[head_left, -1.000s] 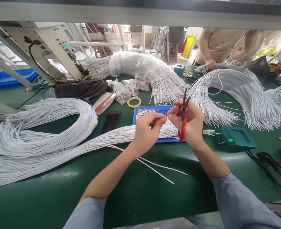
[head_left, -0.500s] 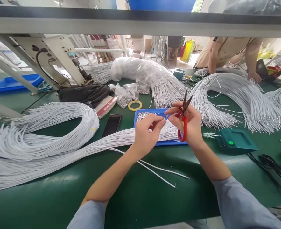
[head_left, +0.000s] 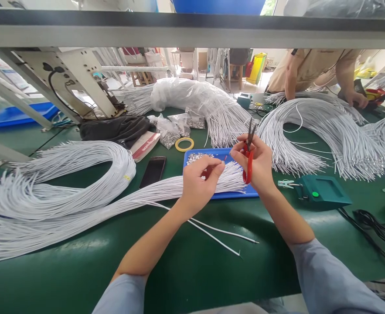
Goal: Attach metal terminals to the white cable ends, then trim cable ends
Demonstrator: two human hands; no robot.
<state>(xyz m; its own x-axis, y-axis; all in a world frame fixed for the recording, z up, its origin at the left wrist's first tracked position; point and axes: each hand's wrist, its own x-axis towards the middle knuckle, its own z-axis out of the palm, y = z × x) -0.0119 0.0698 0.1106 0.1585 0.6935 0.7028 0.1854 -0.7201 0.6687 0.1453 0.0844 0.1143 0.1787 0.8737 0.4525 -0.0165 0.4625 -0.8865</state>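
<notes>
My left hand (head_left: 200,183) is closed in a pinch on the end of a white cable, with a thin reddish tip (head_left: 225,158) poking out past the fingertips. My right hand (head_left: 259,163) holds scissors (head_left: 248,157) with red handles. Their dark blades point up and are nearly together. A small gap lies between the fingertips of both hands. Beneath them, a bundle of white cables (head_left: 166,188) runs from the left onto a blue tray (head_left: 218,196). Small silvery metal parts (head_left: 199,158) lie in that tray. Two loose cable ends (head_left: 223,244) rest nearer me.
Coiled white cables lie left (head_left: 114,161) and right (head_left: 326,126). Beyond the tray are bags of metal parts (head_left: 169,135) and yellow tape (head_left: 184,144). A phone (head_left: 153,171) lies left; a green device (head_left: 325,193) stands right. A shelf beam (head_left: 192,35) crosses above. A co-worker's hand (head_left: 357,98) is at back right.
My right hand's fingertips have drawn away from the cable tip, and the scissor blades have come closer together. My left hand barely moved. The co-worker's hand shifted right.
</notes>
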